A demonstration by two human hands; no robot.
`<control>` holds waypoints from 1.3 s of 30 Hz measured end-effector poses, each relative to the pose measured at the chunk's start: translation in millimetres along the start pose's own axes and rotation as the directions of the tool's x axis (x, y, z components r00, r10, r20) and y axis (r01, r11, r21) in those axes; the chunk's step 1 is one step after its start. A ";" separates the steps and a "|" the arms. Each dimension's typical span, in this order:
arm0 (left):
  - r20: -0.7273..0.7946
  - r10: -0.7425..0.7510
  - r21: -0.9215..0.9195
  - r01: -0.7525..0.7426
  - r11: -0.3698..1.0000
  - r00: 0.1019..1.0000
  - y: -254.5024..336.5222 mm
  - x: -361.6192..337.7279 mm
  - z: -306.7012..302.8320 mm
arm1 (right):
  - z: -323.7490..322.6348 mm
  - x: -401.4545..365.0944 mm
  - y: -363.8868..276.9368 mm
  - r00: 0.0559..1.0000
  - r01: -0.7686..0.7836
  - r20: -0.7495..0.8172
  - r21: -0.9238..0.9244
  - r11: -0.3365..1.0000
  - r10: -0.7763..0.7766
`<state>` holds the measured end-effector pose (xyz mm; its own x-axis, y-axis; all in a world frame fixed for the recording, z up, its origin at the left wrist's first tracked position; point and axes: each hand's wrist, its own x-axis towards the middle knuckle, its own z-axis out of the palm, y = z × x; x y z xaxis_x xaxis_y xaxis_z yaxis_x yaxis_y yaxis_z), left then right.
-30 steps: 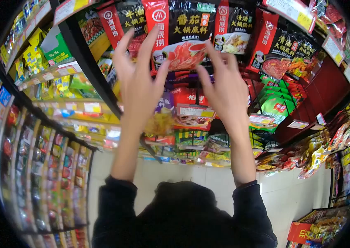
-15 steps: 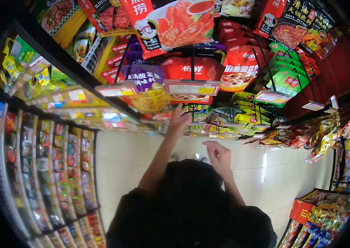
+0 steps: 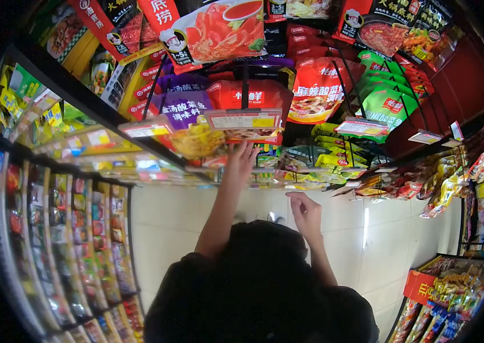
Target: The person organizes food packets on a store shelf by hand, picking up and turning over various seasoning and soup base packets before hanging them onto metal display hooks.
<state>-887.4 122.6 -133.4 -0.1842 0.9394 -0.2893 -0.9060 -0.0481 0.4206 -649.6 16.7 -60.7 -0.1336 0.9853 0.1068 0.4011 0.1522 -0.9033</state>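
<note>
My left hand (image 3: 242, 160) is raised to the hanging packets, its fingertips at the lower edge of a red packet (image 3: 253, 94) below a price tag (image 3: 244, 120). Its fingers are extended and hold nothing that I can see. A purple and yellow packet (image 3: 193, 128) hangs just left of it. My right hand (image 3: 306, 212) is lower and to the right, over the pale floor, with the index finger stretched out and the others curled. Nothing shows in it.
Red packets (image 3: 319, 94) and green packets (image 3: 390, 108) hang on hooks to the right. A large red packet (image 3: 213, 34) hangs at the top. Shelves of small packets (image 3: 59, 200) line the left side. A red box (image 3: 419, 286) stands at the lower right.
The packets and shelves have shifted left in view. My left hand has moved slightly up to the red packet's lower edge. My right hand has barely moved.
</note>
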 end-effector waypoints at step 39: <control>0.457 0.087 0.450 -0.315 0.836 0.885 125.0 -112.9 0.0 | -25.7 91.9 -95.5 0.978 0.143 0.112 0.274 0.951 -0.179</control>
<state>-979.9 10.5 -48.2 -0.0677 0.9825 0.1737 -0.5273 -0.1831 0.8297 -676.9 94.7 46.1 -0.3035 0.9272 0.2196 0.1146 0.2643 -0.9576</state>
